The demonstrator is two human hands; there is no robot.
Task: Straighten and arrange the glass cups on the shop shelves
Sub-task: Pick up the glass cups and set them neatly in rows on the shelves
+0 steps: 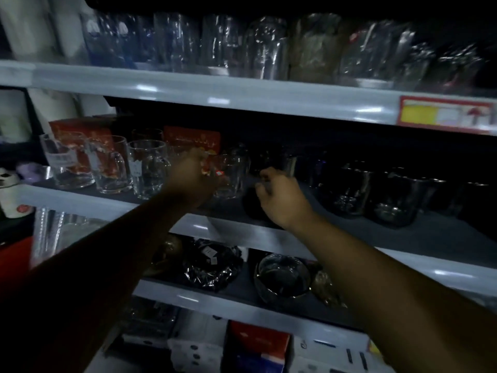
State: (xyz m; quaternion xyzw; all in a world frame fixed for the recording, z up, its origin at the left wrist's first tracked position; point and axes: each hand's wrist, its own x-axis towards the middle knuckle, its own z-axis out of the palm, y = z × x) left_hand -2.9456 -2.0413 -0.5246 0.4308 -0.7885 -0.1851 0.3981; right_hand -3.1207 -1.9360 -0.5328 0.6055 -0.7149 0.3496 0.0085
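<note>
Glass mugs [113, 168] stand in a row on the middle shelf [80, 201], at nine o'clock of the left hand [192, 181]; that hand, blurred, is at a clear mug [232, 176], grip impossible to tell; right hand [282, 197], at three o'clock of this mug, curls its fingers by a dark cup [251, 208]; hold uncertain.

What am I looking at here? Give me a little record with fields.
place: dim shop shelves with white front edges
left hand: at a clear glass mug with a handle; grip blurred
right hand: fingers curled; too dark to tell what it holds
further left: row of three clear handled mugs
behind: red cardboard boxes
far right: dark glass tumblers
</note>
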